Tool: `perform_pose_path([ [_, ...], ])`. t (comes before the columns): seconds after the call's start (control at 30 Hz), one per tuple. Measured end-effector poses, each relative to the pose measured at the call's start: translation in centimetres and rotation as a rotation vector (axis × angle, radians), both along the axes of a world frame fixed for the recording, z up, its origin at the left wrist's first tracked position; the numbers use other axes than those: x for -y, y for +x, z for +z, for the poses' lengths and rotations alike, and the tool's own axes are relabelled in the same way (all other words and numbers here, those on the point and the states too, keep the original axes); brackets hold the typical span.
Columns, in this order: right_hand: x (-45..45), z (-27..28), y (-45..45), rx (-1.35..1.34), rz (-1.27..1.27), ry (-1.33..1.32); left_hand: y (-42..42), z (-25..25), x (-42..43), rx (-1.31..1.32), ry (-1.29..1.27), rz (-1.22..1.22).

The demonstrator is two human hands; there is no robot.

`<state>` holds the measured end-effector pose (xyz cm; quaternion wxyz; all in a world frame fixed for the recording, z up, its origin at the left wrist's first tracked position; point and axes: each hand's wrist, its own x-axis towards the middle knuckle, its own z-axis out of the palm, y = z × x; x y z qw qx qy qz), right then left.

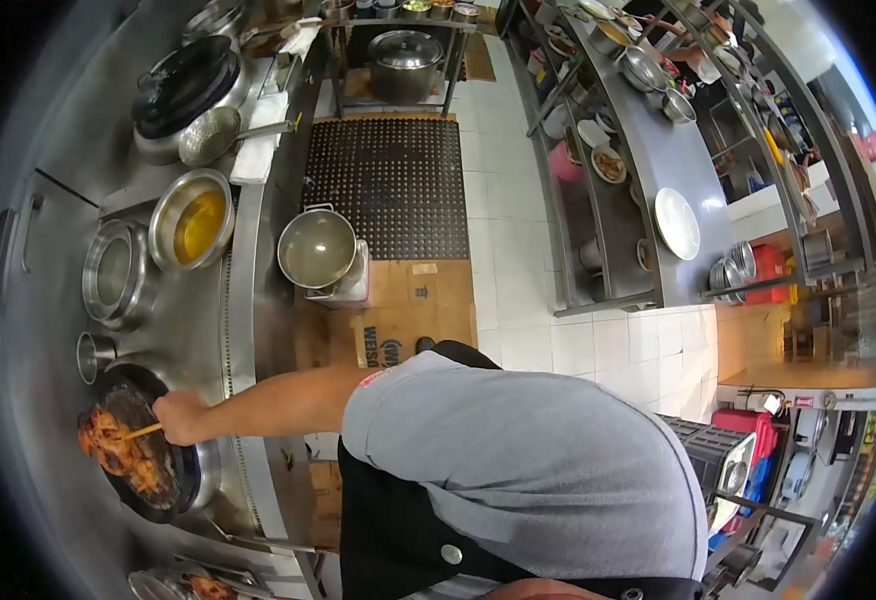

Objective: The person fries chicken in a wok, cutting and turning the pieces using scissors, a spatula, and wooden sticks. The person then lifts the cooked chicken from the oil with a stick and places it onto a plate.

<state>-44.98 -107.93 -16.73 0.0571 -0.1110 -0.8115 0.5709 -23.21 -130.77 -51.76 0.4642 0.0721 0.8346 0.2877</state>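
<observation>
My right hand is closed around a thin wooden stick over a dark wok at the lower left. The stick's far end meets reddish-orange pieces of food, which lie along the wok's left side and bottom. My right arm reaches across from the right in a grey sleeve. My left hand is out of view.
Above the wok are a small metal pot, a metal bowl and a basin of yellow liquid. A ladle rests farther up. A pot stands beside the counter, a white plate on the right shelf.
</observation>
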Motion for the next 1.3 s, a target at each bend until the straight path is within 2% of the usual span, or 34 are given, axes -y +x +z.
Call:
perform_pose_path([
  [0.37,3.1,1.0,-0.5,0.038,0.042,0.023,-0.4,-2.7,3.4,-0.015,0.039,0.017],
  [0.47,4.2,-0.7,-1.3,-0.022,0.06,0.035,0.5,-4.0,6.5,-0.052,0.049,-0.008],
  [0.5,4.2,-0.7,-1.3,-0.057,0.096,0.072,1.2,-4.6,7.8,-0.084,0.051,-0.026],
  [0.53,5.0,-1.3,-1.9,-0.026,0.079,-0.002,2.2,-5.1,9.4,-0.126,0.052,-0.043],
  [0.57,5.4,-2.0,-2.5,-0.035,0.105,0.085,3.5,-5.7,10.7,-0.185,0.056,-0.068],
  [0.6,5.8,-1.8,-2.4,-0.077,0.036,0.079,4.7,-6.3,11.6,-0.264,0.07,-0.103],
  [0.63,6.2,-3.4,-3.3,-0.057,0.076,0.106,5.9,-6.8,12.2,-0.366,0.077,-0.162],
  [0.7,5.8,-3.1,-3.3,-0.105,0.091,0.163,8.8,-7.8,12.8,-0.524,0.073,-0.211],
  [0.73,5.6,-5.2,-4.2,-0.121,0.123,0.116,10.1,-7.7,12.8,-0.553,0.063,-0.181],
  [0.77,5.4,-5.6,-4.5,-0.126,0.148,0.186,11.3,-8.2,12.6,-0.583,0.067,-0.159],
  [0.87,5.0,-5.4,-4.8,-0.035,0.174,0.192,10.5,-2.3,10.4,0.059,0.01,0.57],
  [0.9,4.9,-5.6,-5.0,-0.048,0.171,0.202,10.8,-1.3,10.0,0.062,0.015,0.602],
  [0.97,4.8,-5.2,-5.3,-0.015,0.172,0.153,11.0,-0.9,10.3,-0.534,0.031,0.146],
  [1.1,2.8,-6.4,-7.4,0.035,0.14,0.143,13.0,-1.5,10.9,-0.488,-0.059,0.144],
  [1.2,-0.2,-8.1,-10.1,0.029,0.188,0.154,16.6,-7.0,13.0,-0.468,-0.164,0.224],
  [1.27,-1.1,-4.7,-11.4,0.05,0.206,0.203,18.3,-7.2,13.4,-0.477,-0.205,0.12],
  [1.3,-1.5,-3.3,-12.2,0.076,0.225,0.251,18.2,-5.5,13.2,-0.385,-0.239,0.116],
])
